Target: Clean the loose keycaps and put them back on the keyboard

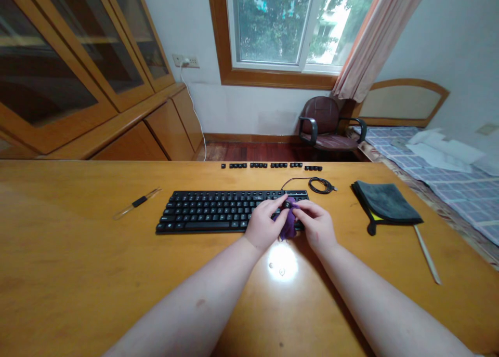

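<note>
A black keyboard point(210, 210) lies across the middle of the wooden desk point(78, 263). Both hands meet over its right end. My left hand point(265, 223) pinches a small black keycap point(287, 205) between thumb and fingers. My right hand point(316, 223) is closed on a purple cloth point(287, 223) bunched between the two hands and pressed against the keycap. A row of loose black keycaps point(273, 166) lies along the far edge of the desk, behind the keyboard.
The keyboard's coiled cable point(320, 185) lies behind its right end. A folded grey cloth point(384, 205) and a thin stick point(428, 254) lie at the right. A slim clear-and-black tool point(137, 202) lies at the left. Beyond the desk stand a chair point(325, 123), cabinets and a bed.
</note>
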The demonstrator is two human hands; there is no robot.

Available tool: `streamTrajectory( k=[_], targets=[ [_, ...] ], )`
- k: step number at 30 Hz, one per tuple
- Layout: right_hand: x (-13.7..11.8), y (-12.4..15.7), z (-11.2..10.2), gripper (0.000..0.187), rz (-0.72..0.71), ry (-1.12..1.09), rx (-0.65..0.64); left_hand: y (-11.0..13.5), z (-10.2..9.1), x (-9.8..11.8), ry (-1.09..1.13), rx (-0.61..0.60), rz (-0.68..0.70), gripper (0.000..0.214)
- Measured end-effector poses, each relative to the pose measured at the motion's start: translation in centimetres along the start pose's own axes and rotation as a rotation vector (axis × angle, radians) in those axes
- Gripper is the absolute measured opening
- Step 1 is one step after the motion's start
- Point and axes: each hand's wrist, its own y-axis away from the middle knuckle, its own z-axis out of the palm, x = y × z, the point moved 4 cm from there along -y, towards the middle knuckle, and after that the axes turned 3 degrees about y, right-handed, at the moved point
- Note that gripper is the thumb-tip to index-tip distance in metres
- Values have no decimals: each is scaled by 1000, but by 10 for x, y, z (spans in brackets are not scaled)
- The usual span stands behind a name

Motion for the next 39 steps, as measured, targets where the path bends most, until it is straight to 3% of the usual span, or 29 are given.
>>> streamTrajectory(
  k=[18, 23, 28, 39],
  targets=[
    [6, -4, -4, 19, 45, -1, 19, -3, 4, -6, 175, -80, -32, 29],
    [8, -3, -7, 18, 38, -1, 49, -3, 3, -6, 163, -20, -92, 21],
    [3, -2, -4, 18, -17, 33, -39, -1, 3, -12, 175, 51, -190, 15],
    [-1, -6, 0, 15, -18, 55, -187, 3, 4, -16, 271, 68, -237, 11]
  ],
)
